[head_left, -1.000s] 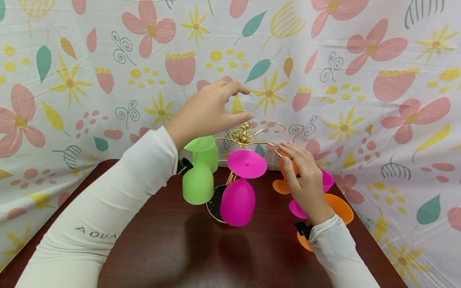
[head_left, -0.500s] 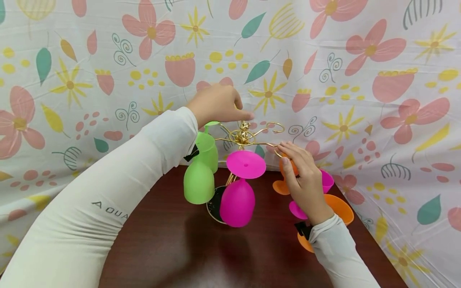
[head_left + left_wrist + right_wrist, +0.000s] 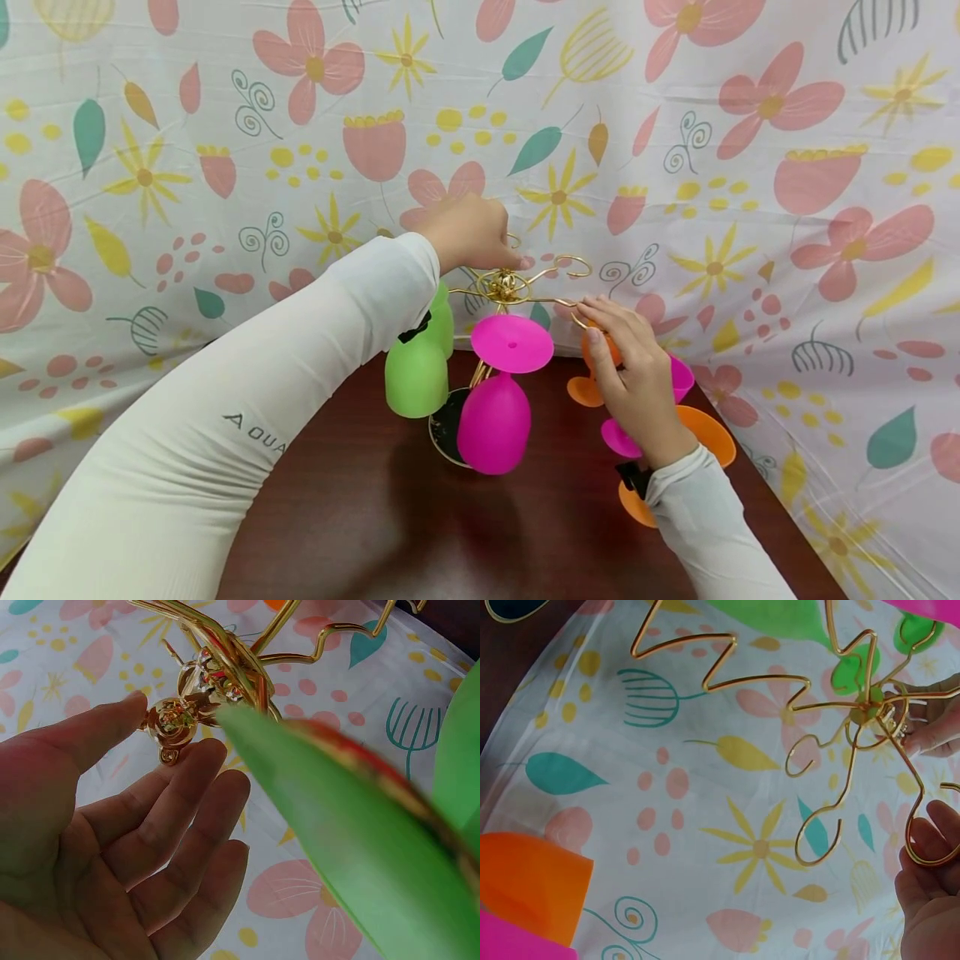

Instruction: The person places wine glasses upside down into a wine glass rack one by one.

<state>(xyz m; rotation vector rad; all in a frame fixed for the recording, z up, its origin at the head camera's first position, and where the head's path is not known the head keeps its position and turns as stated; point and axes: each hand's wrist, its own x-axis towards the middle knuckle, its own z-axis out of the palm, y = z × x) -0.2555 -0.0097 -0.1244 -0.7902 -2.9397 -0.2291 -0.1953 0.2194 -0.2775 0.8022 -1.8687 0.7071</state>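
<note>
Two hands at a gold wire goblet rack, partly loaded.

My left hand (image 3: pixel 467 233) rests loose and spread at the gold rack (image 3: pixel 517 283) top knob; my right hand (image 3: pixel 637 379) pinches a hook tip. Three plastic goblets hang upside down mid-surface: two green (image 3: pixel 415 375), one pink (image 3: pixel 495 417). Unhung near the right edge I count about two orange (image 3: pixel 705 433) and one pink (image 3: pixel 682 375), partly hidden.
</note>
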